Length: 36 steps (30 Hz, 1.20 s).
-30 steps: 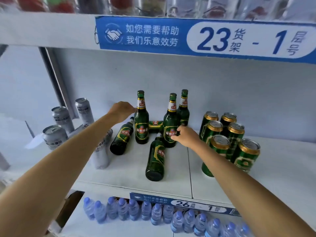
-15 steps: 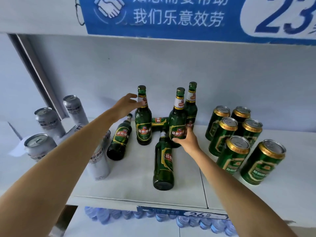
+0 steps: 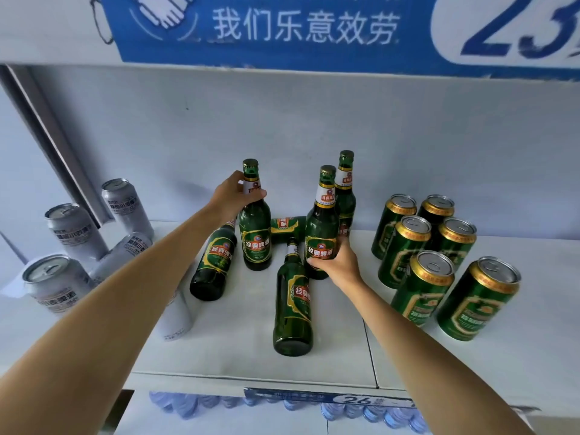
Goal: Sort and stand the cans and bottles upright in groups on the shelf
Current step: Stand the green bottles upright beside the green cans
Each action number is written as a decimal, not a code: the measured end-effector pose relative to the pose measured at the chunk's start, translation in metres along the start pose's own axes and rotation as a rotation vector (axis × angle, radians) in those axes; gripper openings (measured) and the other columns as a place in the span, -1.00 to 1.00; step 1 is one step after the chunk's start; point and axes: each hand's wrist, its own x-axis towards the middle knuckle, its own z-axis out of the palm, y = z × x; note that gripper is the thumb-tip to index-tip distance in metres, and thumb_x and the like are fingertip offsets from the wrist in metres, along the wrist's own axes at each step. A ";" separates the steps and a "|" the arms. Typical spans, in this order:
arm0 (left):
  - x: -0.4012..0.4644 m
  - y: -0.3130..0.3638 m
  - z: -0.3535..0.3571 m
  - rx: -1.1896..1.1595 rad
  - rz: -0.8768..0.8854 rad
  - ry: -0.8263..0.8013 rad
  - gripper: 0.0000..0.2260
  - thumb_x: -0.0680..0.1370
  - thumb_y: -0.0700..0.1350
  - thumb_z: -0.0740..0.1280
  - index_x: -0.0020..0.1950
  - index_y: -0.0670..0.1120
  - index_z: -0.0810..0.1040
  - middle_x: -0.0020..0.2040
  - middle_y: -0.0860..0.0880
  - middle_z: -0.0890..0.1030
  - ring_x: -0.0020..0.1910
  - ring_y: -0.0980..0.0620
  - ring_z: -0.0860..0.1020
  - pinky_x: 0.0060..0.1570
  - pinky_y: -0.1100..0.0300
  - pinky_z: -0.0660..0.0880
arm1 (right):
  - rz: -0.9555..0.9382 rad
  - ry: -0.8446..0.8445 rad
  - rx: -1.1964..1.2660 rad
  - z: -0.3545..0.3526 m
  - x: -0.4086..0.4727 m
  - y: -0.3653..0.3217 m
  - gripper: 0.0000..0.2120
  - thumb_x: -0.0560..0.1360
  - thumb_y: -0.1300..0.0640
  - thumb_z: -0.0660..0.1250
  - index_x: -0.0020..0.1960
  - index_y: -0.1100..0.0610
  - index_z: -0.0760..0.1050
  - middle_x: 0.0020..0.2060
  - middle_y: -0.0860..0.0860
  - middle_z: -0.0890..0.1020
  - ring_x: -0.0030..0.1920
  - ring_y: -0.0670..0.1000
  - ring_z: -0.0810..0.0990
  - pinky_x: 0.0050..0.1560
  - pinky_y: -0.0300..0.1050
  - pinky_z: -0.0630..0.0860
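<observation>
Your left hand grips one upright bottle; your right hand grips another. Between and beside them, three bottles remain lying down.

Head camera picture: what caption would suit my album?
Left hand and right hand each grip an upright green bottle among fallen ones.

Blue shelf sign reads 我们乐意效劳 and 23 — lower shelf tag shows 26.

A blue sign with white characters hangs above, and blue-capped water bottles fill the level below.
</observation>
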 end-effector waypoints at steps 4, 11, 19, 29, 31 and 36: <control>-0.007 0.002 0.006 -0.030 0.019 0.067 -0.62 0.48 -0.08 0.43 0.25 -0.12 0.43 0.13 -0.16 0.62 0.09 -0.15 0.59 0.18 -0.07 0.52 | 0.035 0.063 -0.037 0.000 -0.008 0.000 -0.29 0.20 0.13 0.61 0.27 0.10 0.40 0.12 0.04 0.62 0.12 0.06 0.59 0.14 -0.05 0.55; -0.027 0.001 0.014 -0.003 0.101 0.149 -0.64 0.52 -0.04 0.38 0.27 -0.09 0.43 0.04 -0.08 0.63 -0.01 -0.08 0.60 -0.06 0.12 0.52 | 0.067 0.100 -0.111 -0.011 -0.032 -0.009 -0.31 0.19 0.12 0.61 0.25 0.10 0.43 0.08 0.04 0.64 0.08 0.06 0.62 0.16 0.02 0.56; -0.047 0.025 -0.002 -0.016 0.196 0.195 -0.72 0.53 -0.07 0.37 0.19 -0.13 0.46 -0.09 -0.06 0.61 -0.24 0.06 0.52 -0.34 0.33 0.40 | 0.044 0.192 -0.115 -0.023 -0.062 -0.030 -0.36 0.19 0.12 0.59 0.21 0.10 0.44 0.05 0.03 0.65 0.04 0.04 0.62 0.11 0.00 0.56; -0.099 0.072 -0.012 -0.010 0.257 0.227 -0.68 0.51 -0.07 0.40 0.21 -0.15 0.48 -0.07 -0.09 0.63 -0.15 -0.02 0.56 -0.23 0.29 0.45 | -0.064 0.133 -0.129 -0.057 -0.093 -0.062 -0.38 0.16 0.03 0.59 0.16 0.09 0.48 -0.03 -0.05 0.65 -0.01 -0.02 0.62 0.07 -0.08 0.56; -0.117 0.080 -0.007 0.008 0.263 0.246 -0.67 0.51 -0.08 0.39 0.22 -0.16 0.48 -0.06 -0.09 0.63 -0.13 -0.03 0.56 -0.26 0.32 0.42 | -0.077 0.100 -0.117 -0.067 -0.103 -0.062 -0.36 0.13 0.00 0.60 0.16 0.06 0.50 -0.03 -0.06 0.66 -0.02 -0.03 0.64 0.04 -0.13 0.56; -0.175 0.102 0.011 -0.009 0.247 0.333 -0.66 0.52 -0.08 0.38 0.26 -0.14 0.48 -0.02 -0.07 0.62 -0.09 -0.01 0.56 -0.23 0.34 0.43 | -0.098 -0.025 -0.085 -0.101 -0.137 -0.059 -0.29 0.09 -0.03 0.62 0.19 0.04 0.48 0.02 -0.05 0.67 0.01 -0.03 0.64 0.10 -0.06 0.58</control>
